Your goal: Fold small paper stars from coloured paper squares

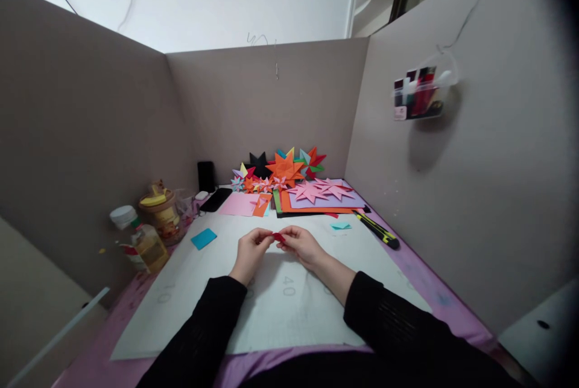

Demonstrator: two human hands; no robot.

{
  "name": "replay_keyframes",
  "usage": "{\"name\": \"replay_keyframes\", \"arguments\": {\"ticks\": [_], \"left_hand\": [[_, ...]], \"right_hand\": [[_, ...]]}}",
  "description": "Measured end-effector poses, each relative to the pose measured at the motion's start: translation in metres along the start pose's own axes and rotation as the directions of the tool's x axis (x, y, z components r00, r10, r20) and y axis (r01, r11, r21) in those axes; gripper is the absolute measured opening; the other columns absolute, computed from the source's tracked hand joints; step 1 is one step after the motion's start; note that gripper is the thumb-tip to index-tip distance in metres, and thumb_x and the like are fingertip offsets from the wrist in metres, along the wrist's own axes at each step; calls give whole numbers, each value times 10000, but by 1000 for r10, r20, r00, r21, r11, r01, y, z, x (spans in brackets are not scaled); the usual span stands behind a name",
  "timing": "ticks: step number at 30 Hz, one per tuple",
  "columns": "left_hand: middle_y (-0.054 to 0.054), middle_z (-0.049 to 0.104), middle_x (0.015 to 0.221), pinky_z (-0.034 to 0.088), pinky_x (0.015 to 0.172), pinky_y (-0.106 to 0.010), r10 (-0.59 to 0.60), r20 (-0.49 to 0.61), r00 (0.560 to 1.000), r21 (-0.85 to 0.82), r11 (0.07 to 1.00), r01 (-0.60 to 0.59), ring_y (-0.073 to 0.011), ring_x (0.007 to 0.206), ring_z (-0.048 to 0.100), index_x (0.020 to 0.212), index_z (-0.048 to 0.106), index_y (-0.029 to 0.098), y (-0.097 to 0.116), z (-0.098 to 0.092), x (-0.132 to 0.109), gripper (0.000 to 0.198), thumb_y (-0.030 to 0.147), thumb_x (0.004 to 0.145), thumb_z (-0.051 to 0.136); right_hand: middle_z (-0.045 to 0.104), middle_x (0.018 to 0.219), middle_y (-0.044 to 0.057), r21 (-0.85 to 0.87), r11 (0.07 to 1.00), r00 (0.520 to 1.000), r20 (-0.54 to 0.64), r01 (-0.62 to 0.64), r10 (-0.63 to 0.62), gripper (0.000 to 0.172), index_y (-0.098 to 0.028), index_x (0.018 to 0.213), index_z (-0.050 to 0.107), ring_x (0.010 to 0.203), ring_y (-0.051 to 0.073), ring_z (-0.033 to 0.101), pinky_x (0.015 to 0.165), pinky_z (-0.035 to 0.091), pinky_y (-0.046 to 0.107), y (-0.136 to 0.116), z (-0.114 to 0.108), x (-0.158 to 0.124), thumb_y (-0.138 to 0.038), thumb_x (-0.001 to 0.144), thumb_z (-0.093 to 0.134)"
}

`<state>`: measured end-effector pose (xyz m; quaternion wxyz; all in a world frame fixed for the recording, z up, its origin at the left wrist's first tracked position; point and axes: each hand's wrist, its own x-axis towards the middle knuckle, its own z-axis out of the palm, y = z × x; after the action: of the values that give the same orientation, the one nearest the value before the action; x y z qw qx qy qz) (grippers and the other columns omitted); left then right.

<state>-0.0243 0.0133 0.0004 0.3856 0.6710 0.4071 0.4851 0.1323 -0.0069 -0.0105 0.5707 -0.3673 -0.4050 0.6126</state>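
Observation:
Between my two hands, above the middle of the white sheet (271,327), is a small piece of red paper (278,236). My left hand (252,250) pinches its left side between thumb and fingers. The right side of the paper is pinched by my right hand (302,245). Fingertips cover much of the piece, so its folds cannot be made out. A blue paper rectangle (204,239) lies to the left of my hands. Off to the right is a small folded turquoise paper (341,226).
Folded paper stars (286,168) and coloured sheets (325,202) fill the back. A yellow-and-black cutter knife (377,231) lies at right. Bottles (151,248), a tub (163,216) and a phone (217,200) stand or lie at left. Grey panels (271,104) enclose three sides.

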Motion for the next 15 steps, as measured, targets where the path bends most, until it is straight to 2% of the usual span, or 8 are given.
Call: {"name": "replay_keyframes", "arguments": {"ticks": [4, 9, 15], "left_hand": [[-55, 677, 726, 482, 591, -252, -48, 52, 997, -50, 997, 51, -152, 643, 608, 801, 662, 136, 4, 1, -1, 223, 323, 684, 635], [-86, 686, 802, 502, 651, -279, -109, 144, 984, -151, 980, 131, -184, 767, 635, 859, 644, 130, 10, 1, 0, 273, 361, 722, 595], [-71, 676, 755, 501, 665, -286, -95, 148, 984, -108, 988, 112, -166, 710, 618, 778, 660, 126, 7, -1, 1, 245, 353, 709, 597]], "right_hand": [[617, 592, -1, -191, 972, 991, 3, 135, -137, 236, -142, 737, 599, 556, 116, 594, 543, 444, 225, -2, -2, 2, -342, 648, 687], [592, 582, -7, -393, 876, 954, 14, 279, -298, 140, -157, 730, 613, 553, 115, 556, 545, 429, 236, -4, -7, 2, -295, 714, 597], [588, 604, -10, -447, 834, 943, 75, 322, -323, 103, -166, 729, 605, 558, 108, 525, 547, 427, 230, -5, -7, -1, -263, 718, 574]]}}
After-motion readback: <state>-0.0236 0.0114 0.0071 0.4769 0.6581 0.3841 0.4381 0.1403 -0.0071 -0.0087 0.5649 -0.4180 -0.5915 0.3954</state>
